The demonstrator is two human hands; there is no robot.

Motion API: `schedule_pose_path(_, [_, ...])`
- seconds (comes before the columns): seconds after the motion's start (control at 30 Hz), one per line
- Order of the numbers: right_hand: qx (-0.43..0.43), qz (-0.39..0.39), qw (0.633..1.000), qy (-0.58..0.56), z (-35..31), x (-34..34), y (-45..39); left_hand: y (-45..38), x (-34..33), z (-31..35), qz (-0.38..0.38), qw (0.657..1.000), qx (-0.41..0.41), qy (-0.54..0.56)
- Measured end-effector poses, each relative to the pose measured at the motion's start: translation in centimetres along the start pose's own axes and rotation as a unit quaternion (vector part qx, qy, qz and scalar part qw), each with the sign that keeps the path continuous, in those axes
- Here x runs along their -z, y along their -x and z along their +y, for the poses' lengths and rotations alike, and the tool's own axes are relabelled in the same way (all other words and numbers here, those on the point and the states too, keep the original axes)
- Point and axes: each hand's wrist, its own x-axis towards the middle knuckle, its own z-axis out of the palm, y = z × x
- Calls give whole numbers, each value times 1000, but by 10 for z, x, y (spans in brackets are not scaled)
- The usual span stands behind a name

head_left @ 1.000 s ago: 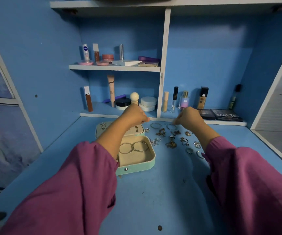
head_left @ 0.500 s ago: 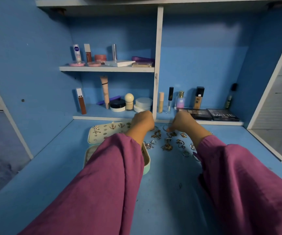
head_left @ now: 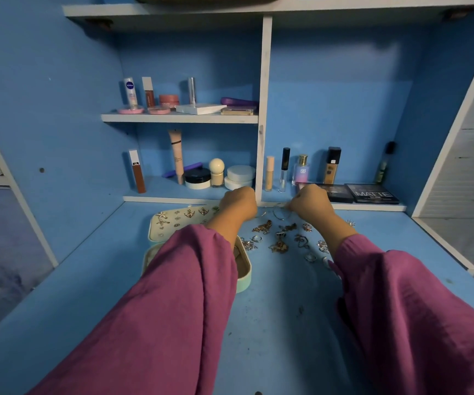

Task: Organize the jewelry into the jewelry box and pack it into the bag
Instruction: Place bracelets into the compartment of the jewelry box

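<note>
Home dressing nook, blue vanity desk [head_left: 272, 323], white shelves [head_left: 178, 118] of cosmetics, makeup palette [head_left: 375, 193], perfume bottle [head_left: 301, 170]

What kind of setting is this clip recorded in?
Likely a home dressing or vanity desk: blue shelves hold cosmetics such as a foundation bottle, with an open jewelry box and loose jewelry on the desktop.

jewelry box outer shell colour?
Mint green shell on the jewelry box, cream lining inside; head view, its only view.
</note>
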Motion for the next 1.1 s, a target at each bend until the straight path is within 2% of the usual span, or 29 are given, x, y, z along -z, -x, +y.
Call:
schedule_pose_path(0.23, [-27, -11, 993, -111, -17, 23, 25, 12, 27, -19, 18, 996, -19, 84])
schedule_pose_path(0.47, [23, -59, 981, -184, -31, 21, 55, 56, 48, -65, 49, 981, -37, 183])
schedule_pose_path(0.6, [58, -87, 978, -183, -38, 8, 69, 84, 49, -89, 24, 969, -48, 242])
schedule_pose_path(0.77, [97, -124, 972, -175, -48, -7, 90, 108, 50, -105, -20, 970, -62, 233])
schedule_pose_path(1.1, [112, -161, 973, -125, -54, -13, 109, 118, 54, -110, -60, 977, -55, 197])
